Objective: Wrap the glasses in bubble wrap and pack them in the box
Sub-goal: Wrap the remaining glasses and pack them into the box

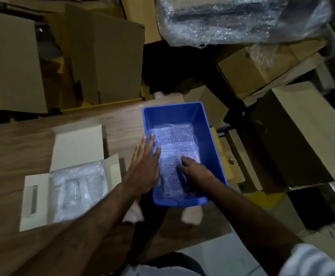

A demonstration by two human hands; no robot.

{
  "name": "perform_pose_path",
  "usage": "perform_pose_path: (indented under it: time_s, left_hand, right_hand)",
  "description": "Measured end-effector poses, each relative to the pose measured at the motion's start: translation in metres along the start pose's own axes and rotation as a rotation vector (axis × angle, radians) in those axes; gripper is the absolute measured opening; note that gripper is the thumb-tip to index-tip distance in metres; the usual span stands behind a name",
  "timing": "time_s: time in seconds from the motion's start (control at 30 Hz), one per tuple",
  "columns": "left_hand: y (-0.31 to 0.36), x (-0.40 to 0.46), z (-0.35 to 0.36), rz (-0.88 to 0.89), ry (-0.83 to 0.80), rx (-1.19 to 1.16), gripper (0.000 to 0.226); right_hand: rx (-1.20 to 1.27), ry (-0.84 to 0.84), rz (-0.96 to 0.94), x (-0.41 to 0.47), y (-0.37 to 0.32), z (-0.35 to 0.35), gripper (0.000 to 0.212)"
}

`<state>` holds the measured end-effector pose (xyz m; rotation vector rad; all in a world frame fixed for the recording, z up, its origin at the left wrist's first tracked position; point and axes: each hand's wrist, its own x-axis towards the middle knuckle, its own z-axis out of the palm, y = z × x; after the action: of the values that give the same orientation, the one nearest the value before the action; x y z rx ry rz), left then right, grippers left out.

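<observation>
- Blue bin [182, 112], at tabletop [13, 140] edge: held bubble wrap sheets [174, 144]; both hands inside.
- Left hand [142, 168]: flat, fingers straight, resting at the bin's left wall on the wrap.
- Right hand [192, 170]: fingers curled down onto the wrap — whether it gripped a sheet, could not tell.
- White box [75, 142], open, left of the bin: wrapped bundles [77, 186] already inside — judged partly packed; more wrap being fetched.
- Cardboard cartons [107, 56] crowded behind; nothing blocked the box.

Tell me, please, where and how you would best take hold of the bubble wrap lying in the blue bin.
Probably pinch the bubble wrap at its far edge, coming from above: it lies flat on the floor of the blue bin, whose walls block side approaches, and the right hand covers its near part.
</observation>
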<state>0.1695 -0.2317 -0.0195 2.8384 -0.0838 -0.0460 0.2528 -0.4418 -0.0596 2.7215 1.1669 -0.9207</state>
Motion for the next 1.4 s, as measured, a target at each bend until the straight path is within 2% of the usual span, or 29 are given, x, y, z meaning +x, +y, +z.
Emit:
perform_pose_path:
  time_s: [0.17, 0.37, 0.63, 0.77, 0.87, 0.93, 1.03, 1.13, 1.2, 1.27, 1.33, 1.4]
  left_hand:
    - [0.000, 0.002, 0.002, 0.007, -0.011, -0.034, 0.063]
    - [0.000, 0.003, 0.002, -0.015, -0.048, -0.033, 0.069]
    - [0.001, 0.003, -0.004, -0.031, -0.074, -0.049, 0.073]
    - [-0.004, 0.005, -0.004, -0.032, -0.121, -0.073, 0.089]
    - [0.000, 0.015, -0.009, -0.031, -0.056, -0.192, 0.094]
    - [0.006, 0.026, -0.020, -0.004, 0.016, -0.358, 0.079]
    - [0.020, 0.035, -0.054, 0.013, 0.044, -0.672, 0.037]
    - [0.025, 0.020, -0.095, -0.011, 0.040, -0.947, 0.020]
    - [0.024, 0.007, -0.119, -0.074, 0.089, -1.057, 0.018]
    - [0.021, -0.007, -0.140, -0.132, 0.187, -1.108, 0.023]
    - [0.018, -0.019, -0.157, -0.209, 0.282, -1.125, 0.036]
    - [0.011, -0.033, -0.172, -0.308, 0.344, -1.137, 0.043]
  right_hand:
    - [0.050, 0.031, -0.046, 0.007, 0.002, 0.003, 0.037]
    - [0.185, 0.187, -0.065, 0.005, 0.002, 0.005, 0.018]
    - [0.359, 0.553, 0.042, -0.035, 0.004, -0.014, 0.036]
    - [0.423, 0.771, 0.031, -0.054, -0.005, -0.027, 0.029]
    - [0.406, 0.894, -0.067, -0.067, -0.013, -0.043, 0.023]
    - [0.361, 0.955, -0.155, -0.077, -0.019, -0.059, 0.021]
    - [0.381, 1.063, -0.186, -0.097, -0.030, -0.090, 0.027]
    - [0.489, 1.035, -0.104, -0.115, -0.039, -0.115, 0.068]
    - [0.728, 0.978, -0.048, -0.119, -0.049, -0.125, 0.086]
    - [1.127, 0.890, -0.027, -0.115, -0.063, -0.136, 0.086]
    - [1.504, 0.719, -0.045, -0.107, -0.078, -0.148, 0.073]
    - [1.661, 0.601, -0.110, -0.098, -0.099, -0.160, 0.051]
